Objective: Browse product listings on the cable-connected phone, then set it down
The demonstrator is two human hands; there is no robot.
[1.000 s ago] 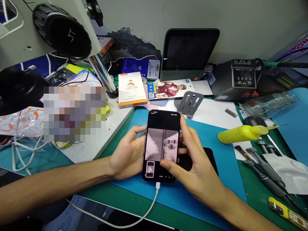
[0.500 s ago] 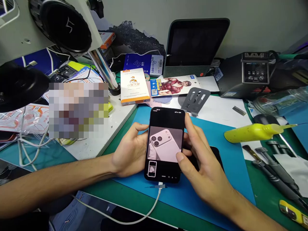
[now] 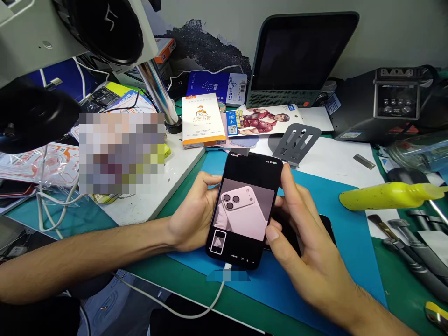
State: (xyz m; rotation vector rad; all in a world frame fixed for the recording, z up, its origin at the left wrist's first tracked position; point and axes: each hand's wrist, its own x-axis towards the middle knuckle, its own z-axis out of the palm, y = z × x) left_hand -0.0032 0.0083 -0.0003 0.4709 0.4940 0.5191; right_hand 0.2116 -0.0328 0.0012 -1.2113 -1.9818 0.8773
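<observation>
Tilted further clockwise than half a second ago, the phone (image 3: 245,210) sits gripped between my left hand (image 3: 194,217) and right hand (image 3: 308,242); the onscreen swipe looks done, viewing seems unfinished, white cable (image 3: 191,318) below both.

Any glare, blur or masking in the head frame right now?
Head view: a mosaic block hides things at left; a smaller patch partly covers the cable below the phone; bright highlights on the metal pole; phone picture clear, its tiny bottom text unreadable.
</observation>
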